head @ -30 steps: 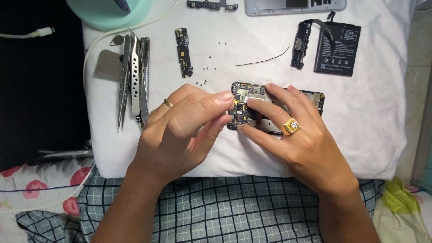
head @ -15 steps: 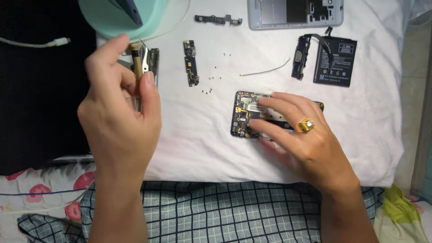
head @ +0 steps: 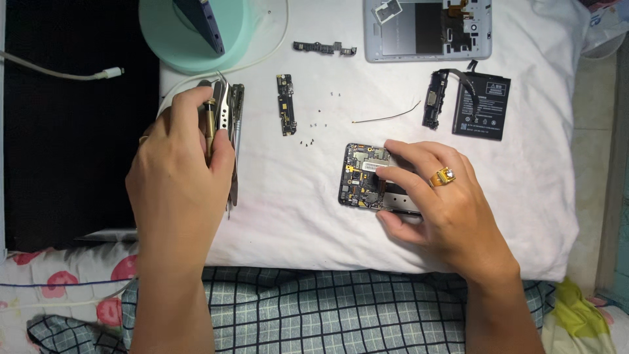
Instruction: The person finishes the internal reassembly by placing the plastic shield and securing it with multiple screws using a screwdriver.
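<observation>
Home phone-repair spot, white cloth (head: 524, 196), floral bedding (head: 59, 288)

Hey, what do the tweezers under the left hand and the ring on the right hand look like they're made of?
The tweezers by the left hand look like bare metal, probably steel: silvery grey with a dull sheen and thin flat blades. The ring on the right hand looks like polished yellow metal, gold or gold-plated; its bright glint suggests this, but the view cannot settle which.

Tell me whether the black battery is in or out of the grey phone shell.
Out. The black battery lies flat on the white cloth, below the grey phone shell and apart from it; the shell's bay looks bare.
</observation>
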